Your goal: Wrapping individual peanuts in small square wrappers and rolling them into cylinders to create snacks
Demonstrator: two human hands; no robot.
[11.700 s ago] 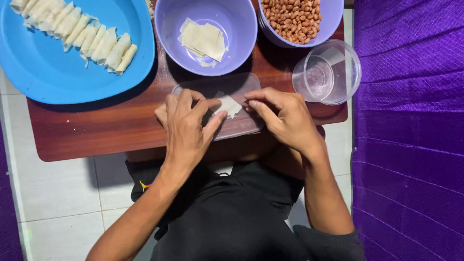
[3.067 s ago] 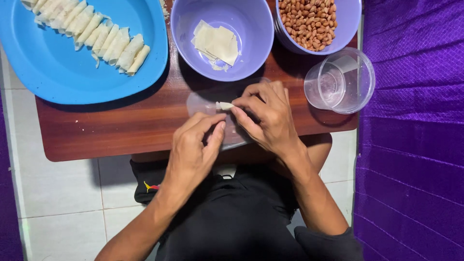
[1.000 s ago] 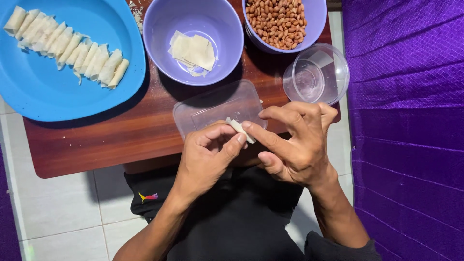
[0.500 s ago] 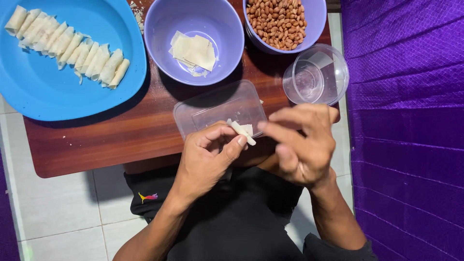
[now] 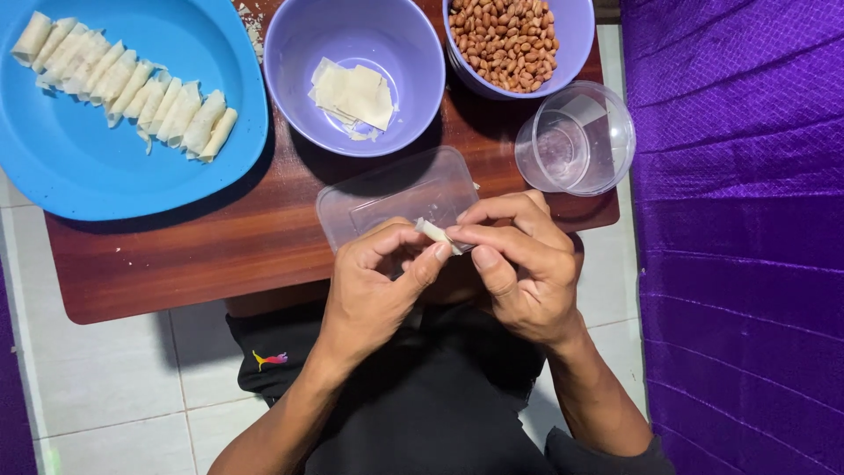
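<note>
left hand (image 5: 374, 286) and right hand (image 5: 519, 268) both pinch small pale rolled pastry wrapper (image 5: 437, 235) at fingertips, fingers closed on it, held above near edge of brown wooden tabletop (image 5: 193, 255), over clear flat plastic lid (image 5: 396, 198). risks: thin roll likely to unwind or tear if pinch too loose or hard; could drop to lap. finished rolls (image 5: 132, 88) lie on blue plastic plate (image 5: 88, 176); purple bowl of square wrappers (image 5: 356, 92), bowl of peanuts (image 5: 510, 35), clear plastic cup (image 5: 576, 141) near.

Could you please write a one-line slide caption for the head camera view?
Both hands pinch a small pastry roll above a clear lid.
</note>
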